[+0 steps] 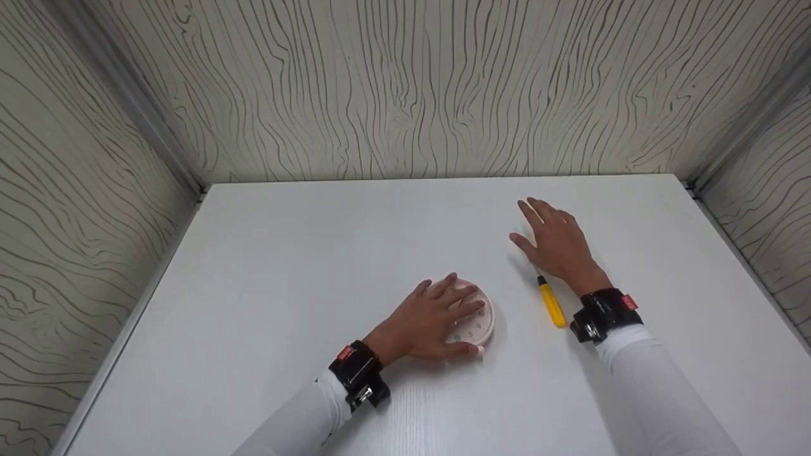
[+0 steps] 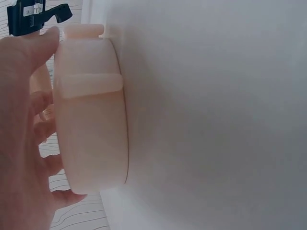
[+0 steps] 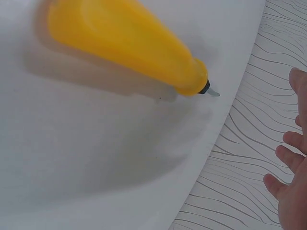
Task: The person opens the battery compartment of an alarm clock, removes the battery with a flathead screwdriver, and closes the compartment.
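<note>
A round, pale pink lidded case (image 1: 486, 320) with small marks on its top lies near the middle of the table. Over it my left hand (image 1: 424, 323) spreads its fingers, thumb beside the small tab at the near edge. In the left wrist view the case's smooth side (image 2: 93, 139) shows, with a raised band, and the fingers reach across its top. To the right lies a screwdriver (image 1: 552, 305) with a yellow handle and black collar. My right hand (image 1: 557, 244) is just beyond that handle, fingers extended and holding nothing; it hides part of the shaft.
The white table (image 1: 285, 253) has a wood-patterned panel (image 1: 399, 88) at its back and similar panels on both sides. Grey metal posts (image 1: 127, 95) stand at the corners. Each wrist wears a black camera strap (image 1: 358, 367).
</note>
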A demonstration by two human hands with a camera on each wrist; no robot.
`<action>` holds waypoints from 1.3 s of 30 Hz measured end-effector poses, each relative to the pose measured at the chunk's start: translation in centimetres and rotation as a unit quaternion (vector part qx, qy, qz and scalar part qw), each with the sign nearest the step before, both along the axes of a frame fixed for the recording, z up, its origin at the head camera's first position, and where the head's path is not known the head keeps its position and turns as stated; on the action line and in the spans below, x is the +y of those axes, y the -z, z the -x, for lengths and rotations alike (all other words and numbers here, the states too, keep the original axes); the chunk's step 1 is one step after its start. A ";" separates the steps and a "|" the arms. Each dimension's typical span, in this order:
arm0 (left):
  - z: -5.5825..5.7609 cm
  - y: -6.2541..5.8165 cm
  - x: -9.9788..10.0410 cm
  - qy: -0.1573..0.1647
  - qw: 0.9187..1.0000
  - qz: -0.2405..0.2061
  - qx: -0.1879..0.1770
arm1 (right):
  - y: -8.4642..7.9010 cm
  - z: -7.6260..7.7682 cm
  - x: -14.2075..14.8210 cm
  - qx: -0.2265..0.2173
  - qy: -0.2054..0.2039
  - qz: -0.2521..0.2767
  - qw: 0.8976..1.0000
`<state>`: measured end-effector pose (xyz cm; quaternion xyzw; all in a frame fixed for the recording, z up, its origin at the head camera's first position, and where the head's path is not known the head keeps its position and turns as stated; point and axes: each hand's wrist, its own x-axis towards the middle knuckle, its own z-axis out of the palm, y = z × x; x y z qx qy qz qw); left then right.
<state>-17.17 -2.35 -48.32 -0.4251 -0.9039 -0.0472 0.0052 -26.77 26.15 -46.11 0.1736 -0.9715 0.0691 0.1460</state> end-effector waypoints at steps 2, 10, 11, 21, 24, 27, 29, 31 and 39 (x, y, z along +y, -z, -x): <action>0.0 0.0 0.0 0.000 1.000 0.002 -0.001 | 0.0 0.0 0.0 0.000 0.000 0.000 1.000; 0.1 0.1 0.2 0.000 1.000 0.003 -0.008 | -0.1 -0.2 0.0 -0.002 0.000 0.001 1.000; 0.1 0.1 0.2 0.001 1.000 0.001 -0.009 | -0.1 -0.2 0.0 0.000 -0.001 0.000 1.000; 0.3 0.1 0.6 0.003 1.000 -0.005 -0.024 | -0.3 -0.5 0.0 0.021 -0.009 -0.001 1.000; 0.4 -0.1 0.7 -0.004 0.999 -0.007 -0.041 | -0.3 -0.5 0.0 0.022 -0.009 -0.001 1.000; 0.4 -0.2 0.9 -0.013 0.998 -0.006 -0.054 | -0.2 -0.5 0.0 0.021 -0.009 -0.002 1.000; 0.4 -0.3 0.9 -0.018 0.998 -0.007 -0.059 | -0.2 -0.5 0.0 0.020 -0.009 -0.003 1.000; 0.5 -0.3 1.0 -0.021 0.998 -0.008 -0.061 | -0.2 -0.5 0.0 0.018 -0.009 -0.001 1.000; 0.6 -0.5 1.3 -0.034 0.996 -0.011 -0.086 | -0.1 -0.6 0.1 0.011 -0.004 -0.005 1.000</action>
